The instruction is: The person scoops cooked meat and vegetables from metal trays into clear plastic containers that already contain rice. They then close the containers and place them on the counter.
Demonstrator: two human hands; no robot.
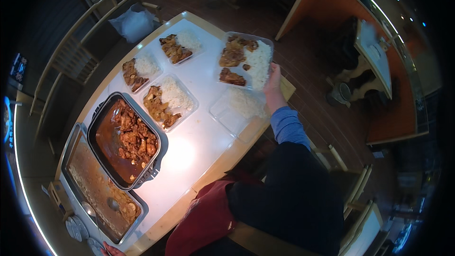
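My right hand (pixel 273 81) grips the near right edge of a clear plastic container of rice and braised meat (pixel 245 60), tilted above the table's right side. Below it lies a container of rice (pixel 245 108) with no meat visible. At the bottom edge, my left hand (pixel 113 249) holds the handle of a metal spoon (pixel 89 209), its bowl over a metal tray of sauce and food (pixel 85 170). A deep black pan of meat in brown sauce (pixel 133 142) stands partly on that tray. Filled containers (pixel 170 102), several in all, sit beyond the pan.
Wooden chairs (pixel 74 57) stand along the table's left side, one holding a translucent plastic bag (pixel 133 23). Stacked clear lids or dishes (pixel 76 228) and a cardboard box (pixel 58 199) lie beyond the tray. More chairs (pixel 359 188) are at the right, with another table (pixel 375 57) farther off.
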